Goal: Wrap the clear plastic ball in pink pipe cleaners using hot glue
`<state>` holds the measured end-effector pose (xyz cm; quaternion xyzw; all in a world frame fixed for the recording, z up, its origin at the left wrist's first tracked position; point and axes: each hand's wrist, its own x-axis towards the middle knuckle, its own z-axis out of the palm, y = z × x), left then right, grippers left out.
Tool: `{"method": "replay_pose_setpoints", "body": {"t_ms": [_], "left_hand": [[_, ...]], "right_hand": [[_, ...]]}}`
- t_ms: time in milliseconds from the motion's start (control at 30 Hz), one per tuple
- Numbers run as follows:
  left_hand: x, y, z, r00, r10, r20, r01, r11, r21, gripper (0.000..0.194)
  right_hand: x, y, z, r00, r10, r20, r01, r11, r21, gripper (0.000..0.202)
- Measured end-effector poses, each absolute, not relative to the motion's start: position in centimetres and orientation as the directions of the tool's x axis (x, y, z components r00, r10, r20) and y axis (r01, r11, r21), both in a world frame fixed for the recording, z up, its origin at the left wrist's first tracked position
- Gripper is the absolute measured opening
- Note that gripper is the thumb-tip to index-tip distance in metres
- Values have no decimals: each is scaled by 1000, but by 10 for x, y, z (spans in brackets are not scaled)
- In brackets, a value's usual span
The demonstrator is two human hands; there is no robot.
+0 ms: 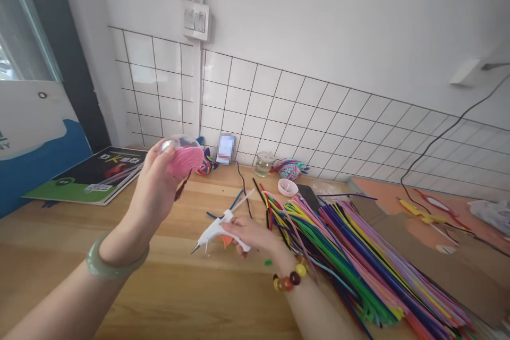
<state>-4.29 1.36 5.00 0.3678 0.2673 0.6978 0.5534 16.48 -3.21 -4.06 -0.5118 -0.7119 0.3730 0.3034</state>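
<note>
My left hand is raised above the left part of the table, its fingers closed round a pink coiled pipe-cleaner piece. A clear plastic dome sits on top of that piece, and a dark red tassel hangs below it. Lower and to the right, my right hand grips a white hot glue gun by its handle. The gun's metal nozzle points down and left over the wood, with a glue stick jutting from its back. Under the gun lies a small orange piece.
Bundles of coloured pipe cleaners spread across the right side. Against the tiled wall stand a phone, a glass jar and a pink bowl. A yellow glue gun with a cord lies far right; a dark board lies left.
</note>
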Motion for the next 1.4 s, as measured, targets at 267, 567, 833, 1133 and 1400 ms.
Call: {"method": "replay_pose_setpoints", "body": {"t_ms": [267, 567, 833, 1133, 1400], "left_hand": [[-24, 9, 37, 14, 971, 240, -534, -195, 823, 37], [-6, -3, 21, 200, 971, 132, -468, -24, 884, 46], [-3, -11, 23, 282, 954, 103, -539, 69, 839, 56], [0, -25, 26, 399, 912, 93, -526, 145, 838, 52], [0, -28, 29, 429, 893, 136, -530, 127, 838, 48]], "right_hand": [[210, -5, -38, 108, 897, 428, 812, 168, -558, 27], [262, 8, -41, 248, 858, 449, 762, 114, -638, 20], [236, -37, 23, 356, 813, 461, 330, 352, -876, 38], [175, -64, 33, 210, 909, 361, -145, 394, -907, 24], [171, -62, 31, 134, 958, 256, -260, 283, -923, 23]]}}
